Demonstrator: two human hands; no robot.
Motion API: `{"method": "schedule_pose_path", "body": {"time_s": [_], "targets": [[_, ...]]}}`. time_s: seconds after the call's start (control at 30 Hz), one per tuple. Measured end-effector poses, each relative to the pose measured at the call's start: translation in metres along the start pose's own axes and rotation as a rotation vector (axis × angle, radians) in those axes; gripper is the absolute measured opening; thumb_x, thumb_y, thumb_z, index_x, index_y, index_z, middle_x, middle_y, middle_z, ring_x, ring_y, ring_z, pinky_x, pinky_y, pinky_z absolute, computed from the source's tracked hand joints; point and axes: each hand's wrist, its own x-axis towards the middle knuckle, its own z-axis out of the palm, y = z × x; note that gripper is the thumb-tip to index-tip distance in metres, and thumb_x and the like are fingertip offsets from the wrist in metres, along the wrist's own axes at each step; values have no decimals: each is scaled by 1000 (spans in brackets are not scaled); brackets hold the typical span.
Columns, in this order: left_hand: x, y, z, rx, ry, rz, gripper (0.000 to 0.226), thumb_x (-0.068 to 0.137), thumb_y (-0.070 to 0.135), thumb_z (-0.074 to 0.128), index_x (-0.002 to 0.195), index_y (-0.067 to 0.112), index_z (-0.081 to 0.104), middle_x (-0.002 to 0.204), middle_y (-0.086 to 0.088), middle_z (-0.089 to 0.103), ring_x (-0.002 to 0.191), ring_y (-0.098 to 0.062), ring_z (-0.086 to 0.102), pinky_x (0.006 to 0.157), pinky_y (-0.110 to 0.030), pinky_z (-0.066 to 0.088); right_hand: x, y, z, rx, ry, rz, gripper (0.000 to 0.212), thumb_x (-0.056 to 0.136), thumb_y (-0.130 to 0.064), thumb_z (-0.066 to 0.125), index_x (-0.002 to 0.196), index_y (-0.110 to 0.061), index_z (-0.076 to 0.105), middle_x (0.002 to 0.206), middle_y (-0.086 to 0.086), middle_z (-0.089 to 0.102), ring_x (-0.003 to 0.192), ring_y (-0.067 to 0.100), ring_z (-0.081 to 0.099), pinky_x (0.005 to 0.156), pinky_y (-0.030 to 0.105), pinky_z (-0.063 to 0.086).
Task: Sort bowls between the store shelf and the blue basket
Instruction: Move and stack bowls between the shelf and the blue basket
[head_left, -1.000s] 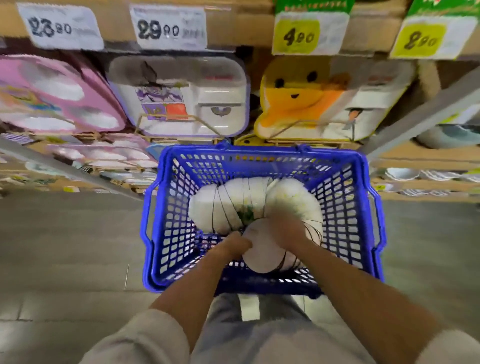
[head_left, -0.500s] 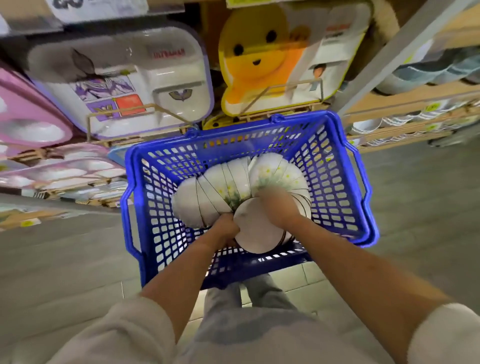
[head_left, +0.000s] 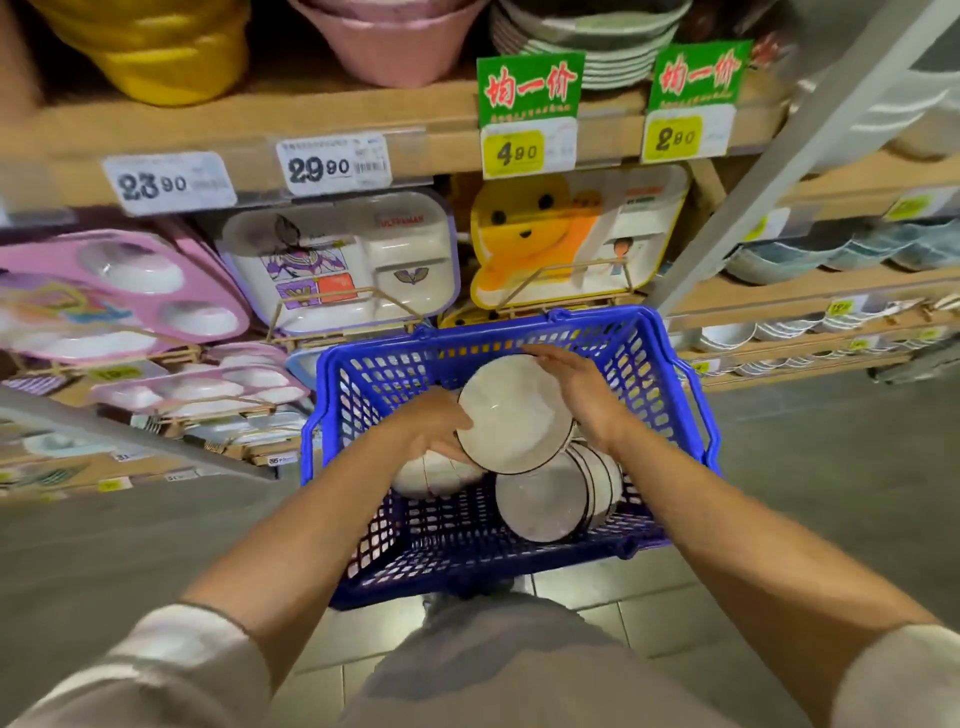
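A blue plastic basket (head_left: 670, 374) stands on the floor in front of the store shelf (head_left: 332, 119). Both my hands hold up one white bowl with a dark rim (head_left: 511, 415) above the basket. My left hand (head_left: 436, 426) grips its left edge, thumb on the rim. On the bowl's right side my right hand (head_left: 582, 389) curves round the edge with its fingers along the top. Beneath them, a stack of white dark-rimmed bowls (head_left: 556, 499) lies on its side in the basket, and more white bowls (head_left: 436, 475) lie under my left hand.
Children's divided plates lean on the shelf behind the basket: pink (head_left: 119, 296), white and purple (head_left: 353, 265), yellow (head_left: 566, 244). Price tags (head_left: 335, 166) line the shelf edge. Stacked bowls (head_left: 810, 260) fill shelves at the right. A grey upright post (head_left: 779, 156) slants beside the basket.
One bowl has come up off the stack between both hands. The view has tilted upward, showing the higher shelf and price tags.
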Motion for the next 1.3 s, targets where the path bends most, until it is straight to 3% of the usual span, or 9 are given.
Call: {"method": "schedule_pose_path", "body": {"time_s": [0.13, 0.33, 0.47, 0.57, 0.67, 0.8, 1.13, 1.23, 1.3], "targets": [[-41, 36, -10, -92, 22, 55, 29, 90, -9, 50, 118, -5, 52, 95, -21, 65, 77, -32, 69, 57, -38, 61, -21, -39, -3, 176, -15, -45, 34, 97, -11, 44, 124, -20, 63, 131, 10, 61, 120, 27, 56, 105, 41, 42], [-107, 82, -9, -85, 78, 238, 22, 92, -2, 49, 113, -7, 52, 89, -26, 69, 71, -35, 71, 57, -36, 61, -60, -93, -2, 314, 74, -122, 37, 91, -12, 43, 114, -28, 68, 126, 6, 61, 116, 33, 54, 98, 50, 45], [-144, 108, -3, 110, 224, 473, 18, 95, 19, 51, 100, 7, 63, 68, -13, 72, 61, -25, 71, 52, -30, 58, -82, -135, -11, 492, 85, -150, 39, 88, -9, 42, 115, -22, 67, 120, 9, 64, 104, 34, 60, 70, 36, 54], [-161, 128, 8, 56, 223, 650, 17, 96, 24, 49, 95, 21, 65, 87, -4, 68, 76, -16, 65, 53, -27, 56, -99, -162, -23, 598, 82, -184, 37, 88, -5, 40, 113, -16, 66, 117, 11, 65, 96, 31, 64, 63, 33, 57], [-172, 144, 31, -220, 54, 728, 20, 95, 22, 44, 100, 23, 63, 103, 0, 68, 89, -13, 63, 62, -24, 54, -117, -181, -35, 696, 80, -210, 39, 89, -4, 40, 119, -10, 64, 120, 15, 66, 102, 33, 65, 69, 34, 57], [-185, 161, 70, -511, -72, 770, 26, 89, 19, 42, 102, 15, 64, 93, -2, 74, 88, -20, 66, 75, -35, 52, -146, -195, -55, 737, 125, -237, 45, 88, -4, 40, 129, -6, 59, 124, 18, 64, 112, 37, 61, 76, 38, 56], [-226, 189, 165, -544, -81, 765, 26, 85, 22, 42, 95, 16, 65, 89, -8, 71, 82, -27, 64, 63, -29, 51, -203, -192, -121, 762, 157, -469, 29, 93, -18, 48, 114, -9, 64, 107, 10, 71, 98, 26, 66, 84, 35, 53], [-231, 198, 201, -520, -133, 793, 28, 86, 20, 40, 92, 16, 67, 76, -4, 73, 67, -21, 68, 50, -23, 51, -214, -185, -150, 754, 202, -548, 25, 93, -23, 50, 109, -12, 67, 102, 7, 72, 94, 21, 68, 78, 31, 54], [-231, 203, 230, -502, -121, 802, 30, 85, 19, 40, 98, 13, 66, 84, -7, 73, 74, -25, 67, 56, -26, 51, -221, -179, -177, 723, 244, -561, 26, 93, -27, 49, 107, -15, 67, 101, 5, 73, 90, 19, 70, 70, 30, 55]]}}
